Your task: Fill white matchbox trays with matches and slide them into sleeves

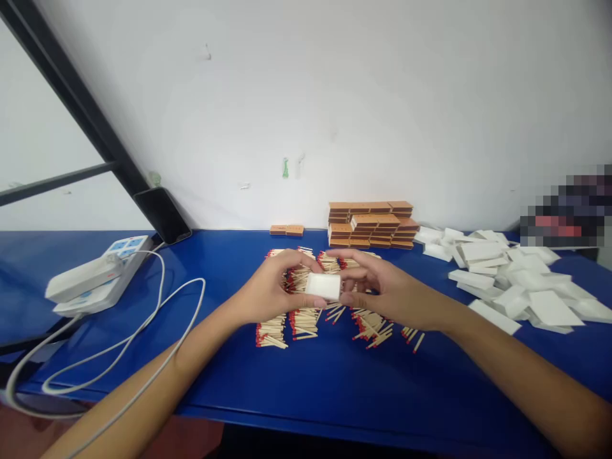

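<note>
Forearms (507, 363) cross a blue worktop (325, 389) backed by a white wall (335, 95). Over bunched matches (272, 333), the left hand's grip (270, 288) pinches a white box (323, 286); the right hand's grip (386, 285) sits at its end — pinching or not, I cannot tell. Matchboxes (370, 223) stand stacked by the wall.

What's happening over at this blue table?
A person's left grip holds a small white box, with the right grip close at its other end, above bunches of red-tipped matches on the blue table. More white boxes lie heaped to the right, and brown boxes are stacked by the wall.
</note>
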`<act>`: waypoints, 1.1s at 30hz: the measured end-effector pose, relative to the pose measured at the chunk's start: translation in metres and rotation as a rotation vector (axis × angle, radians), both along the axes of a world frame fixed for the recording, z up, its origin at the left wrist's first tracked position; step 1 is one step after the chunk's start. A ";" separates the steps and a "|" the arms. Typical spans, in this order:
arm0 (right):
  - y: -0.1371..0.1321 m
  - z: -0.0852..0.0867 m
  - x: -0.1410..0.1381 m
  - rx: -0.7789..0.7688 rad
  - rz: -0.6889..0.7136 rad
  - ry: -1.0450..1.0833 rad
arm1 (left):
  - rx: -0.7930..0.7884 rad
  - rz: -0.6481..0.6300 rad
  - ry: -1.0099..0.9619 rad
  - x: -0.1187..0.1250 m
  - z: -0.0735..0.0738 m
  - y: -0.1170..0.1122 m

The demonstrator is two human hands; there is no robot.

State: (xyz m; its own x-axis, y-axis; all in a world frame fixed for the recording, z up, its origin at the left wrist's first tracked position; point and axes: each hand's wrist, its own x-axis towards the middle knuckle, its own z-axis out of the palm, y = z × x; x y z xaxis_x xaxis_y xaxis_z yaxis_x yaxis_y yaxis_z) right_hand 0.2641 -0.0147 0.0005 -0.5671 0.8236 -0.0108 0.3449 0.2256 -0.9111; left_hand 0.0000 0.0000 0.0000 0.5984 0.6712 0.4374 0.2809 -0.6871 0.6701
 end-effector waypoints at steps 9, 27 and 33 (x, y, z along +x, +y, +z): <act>0.001 -0.004 0.002 0.335 0.086 -0.439 | 0.201 0.265 0.102 -0.006 -0.020 0.016; -0.006 -0.017 -0.007 0.367 0.100 -0.520 | 0.348 0.331 0.221 -0.008 -0.023 0.016; -0.008 -0.019 -0.007 0.365 0.115 -0.524 | 0.358 0.308 0.198 -0.007 -0.023 0.014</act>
